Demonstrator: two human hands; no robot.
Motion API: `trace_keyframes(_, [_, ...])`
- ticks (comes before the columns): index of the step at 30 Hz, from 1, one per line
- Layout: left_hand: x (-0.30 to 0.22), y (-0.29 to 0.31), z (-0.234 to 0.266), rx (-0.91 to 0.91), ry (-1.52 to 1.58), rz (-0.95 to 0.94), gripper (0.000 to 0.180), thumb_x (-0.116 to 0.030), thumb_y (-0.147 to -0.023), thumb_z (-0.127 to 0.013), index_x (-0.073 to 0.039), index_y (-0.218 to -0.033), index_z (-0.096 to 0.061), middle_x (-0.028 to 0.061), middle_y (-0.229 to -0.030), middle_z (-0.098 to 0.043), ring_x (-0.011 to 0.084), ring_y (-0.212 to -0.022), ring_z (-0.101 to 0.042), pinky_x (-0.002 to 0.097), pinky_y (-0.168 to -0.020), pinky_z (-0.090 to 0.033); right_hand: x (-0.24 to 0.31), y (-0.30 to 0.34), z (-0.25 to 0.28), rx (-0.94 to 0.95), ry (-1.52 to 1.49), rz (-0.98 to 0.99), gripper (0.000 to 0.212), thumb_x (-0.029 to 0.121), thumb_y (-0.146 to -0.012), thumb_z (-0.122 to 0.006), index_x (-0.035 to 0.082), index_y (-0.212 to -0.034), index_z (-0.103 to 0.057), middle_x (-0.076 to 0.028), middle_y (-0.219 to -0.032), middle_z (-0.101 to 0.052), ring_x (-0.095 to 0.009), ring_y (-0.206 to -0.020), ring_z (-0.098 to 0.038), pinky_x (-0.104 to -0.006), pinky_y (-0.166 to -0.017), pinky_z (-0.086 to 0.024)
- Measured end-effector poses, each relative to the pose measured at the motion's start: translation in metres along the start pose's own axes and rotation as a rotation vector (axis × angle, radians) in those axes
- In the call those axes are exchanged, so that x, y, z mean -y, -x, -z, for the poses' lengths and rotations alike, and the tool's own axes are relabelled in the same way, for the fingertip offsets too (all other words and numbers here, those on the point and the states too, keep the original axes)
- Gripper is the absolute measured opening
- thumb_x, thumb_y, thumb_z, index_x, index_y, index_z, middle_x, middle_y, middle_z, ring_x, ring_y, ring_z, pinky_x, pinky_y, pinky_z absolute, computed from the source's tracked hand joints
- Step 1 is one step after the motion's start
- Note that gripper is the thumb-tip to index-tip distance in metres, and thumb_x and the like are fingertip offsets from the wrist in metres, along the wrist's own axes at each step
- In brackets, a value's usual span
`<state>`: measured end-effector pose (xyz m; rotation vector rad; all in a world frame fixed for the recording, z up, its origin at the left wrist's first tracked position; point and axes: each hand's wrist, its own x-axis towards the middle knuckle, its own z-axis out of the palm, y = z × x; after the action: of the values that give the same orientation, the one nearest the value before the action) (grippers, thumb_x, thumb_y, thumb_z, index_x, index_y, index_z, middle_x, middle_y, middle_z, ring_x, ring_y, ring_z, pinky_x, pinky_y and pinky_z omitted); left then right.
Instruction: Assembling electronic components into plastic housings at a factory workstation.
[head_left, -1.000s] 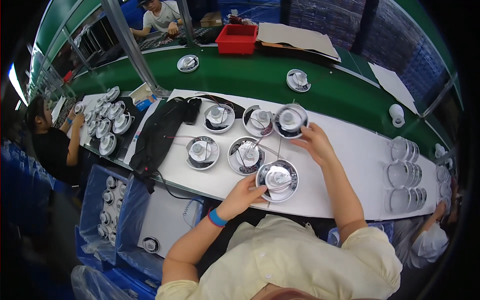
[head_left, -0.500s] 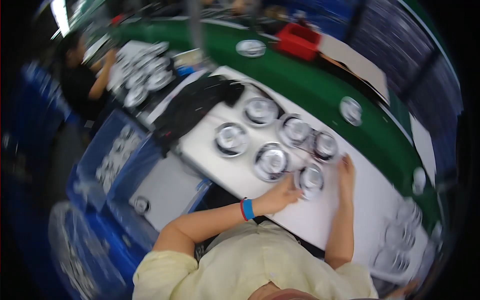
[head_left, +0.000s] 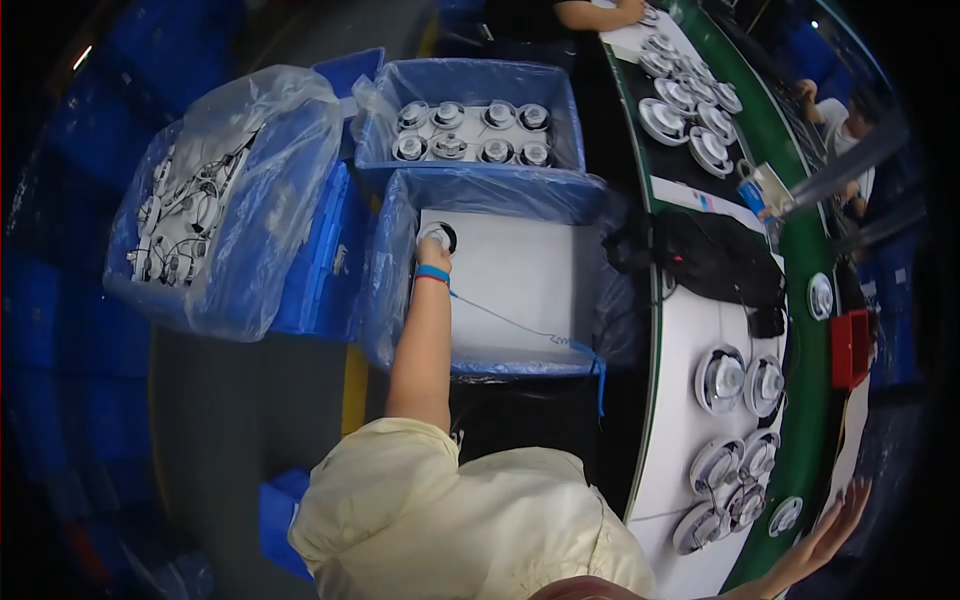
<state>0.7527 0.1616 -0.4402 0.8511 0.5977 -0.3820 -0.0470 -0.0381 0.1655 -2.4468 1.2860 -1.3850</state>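
Note:
My left hand (head_left: 437, 245), with a blue and red band at its wrist, reaches down into the near lined blue bin. Its fingers are closed on a round black-and-white fitting (head_left: 449, 237) near the far left corner of the white sheet (head_left: 520, 270) in that bin; the hand partly hides the fitting. A thin coiled blue cord (head_left: 500, 318) runs from the wristband to the bin's near right edge. My right hand (head_left: 838, 525) is at the lower right with fingers spread, holding nothing, near a round fitting (head_left: 786, 515) on the green belt (head_left: 808, 395).
Round silver-and-white fittings (head_left: 720, 380) stand on the white table (head_left: 672, 400) at right, beside a black cloth (head_left: 722, 258). Another blue bin (head_left: 468, 75) holds rows of fittings; a plastic-lined bin (head_left: 270, 240) holds wired parts. Beyond are a red bin (head_left: 850, 348) and co-workers.
My view and body have turned left toward the bins. My left hand has gone from a fitting on the table into the near bin; my right hand has moved away from the table's fittings.

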Motion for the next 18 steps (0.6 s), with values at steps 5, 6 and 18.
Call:
trace_keyframes(5, [0.180, -0.011, 0.032, -0.123, -0.262, -0.250, 0.050, 0.000, -0.079, -0.049, -0.006, -0.128, -0.055, 0.0124, -0.132, -0.057, 0.0253, -0.119, -0.055, 0.0355, -0.102, -0.041, 0.071, -0.041, -0.093, 0.536, -0.036, 0.242, 0.040, 0.000, -0.097, -0.044, -0.004, -0.137, -0.046, -0.018, -0.126, -0.056, -0.026, -0.117, -0.056, -0.0373, -0.102, -0.039])
trace_keyframes(6, [0.150, -0.029, 0.045, -0.185, -0.283, -0.448, 0.053, 0.005, -0.075, -0.050, -0.003, -0.127, -0.055, 0.0136, -0.131, -0.058, 0.0257, -0.119, -0.055, 0.0353, -0.102, -0.040, 0.076, -0.049, -0.100, 0.594, 0.002, 0.282, 0.039, -0.002, -0.095, -0.046, -0.004, -0.133, -0.050, -0.017, -0.118, -0.062, -0.025, -0.110, -0.060, -0.0366, -0.100, -0.041])
trace_keyframes(18, [0.138, 0.083, -0.008, 0.054, -0.800, -0.043, 0.018, -0.027, -0.092, -0.063, -0.014, -0.103, -0.067, 0.0015, -0.084, -0.060, 0.0113, -0.072, -0.054, 0.0285, -0.063, -0.043, 0.167, -0.082, -0.288, 0.899, -0.338, 0.415, 0.033, -0.013, -0.082, -0.054, -0.003, -0.113, -0.063, -0.017, -0.086, -0.068, -0.025, -0.077, -0.067, -0.0290, -0.069, -0.050])
